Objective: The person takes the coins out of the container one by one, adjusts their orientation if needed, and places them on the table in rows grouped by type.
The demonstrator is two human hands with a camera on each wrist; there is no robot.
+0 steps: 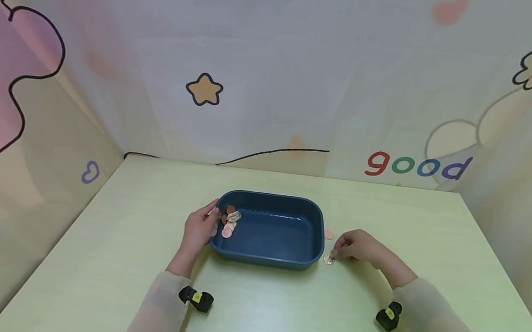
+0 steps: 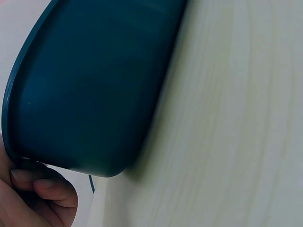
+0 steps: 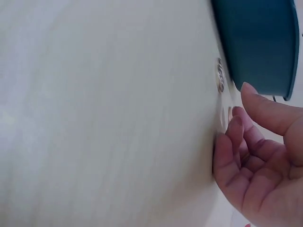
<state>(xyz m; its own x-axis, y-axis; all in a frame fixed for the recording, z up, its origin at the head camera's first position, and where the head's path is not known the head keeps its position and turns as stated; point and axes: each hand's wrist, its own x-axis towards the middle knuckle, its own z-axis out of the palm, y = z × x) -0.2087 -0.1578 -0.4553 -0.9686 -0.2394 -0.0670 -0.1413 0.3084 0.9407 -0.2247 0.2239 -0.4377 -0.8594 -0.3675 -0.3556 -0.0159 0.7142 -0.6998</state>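
A dark blue rectangular tub (image 1: 268, 261) stands on the table. At its left end my left hand (image 1: 200, 229) grips the rim; in the left wrist view the curled fingers (image 2: 54, 189) are up against the end wall. Several copper, pink and gold coins (image 1: 227, 232) are gathered inside that end. My right hand (image 1: 355, 246) is low over the table just right of the tub, fingertips by a gold patterned coin (image 1: 328, 259). The right wrist view shows its thumb apart from its bent fingers, with nothing seen held between them. Behind the gold coin lies a pink coin (image 1: 329, 234).
The pale wood-grain table (image 1: 254, 311) extends around the tub on all sides. A printed fabric backdrop (image 1: 261, 108) encloses the back and sides. Each sleeve carries a black camera, one on the left wrist (image 1: 201, 300) and one on the right wrist (image 1: 388, 317).
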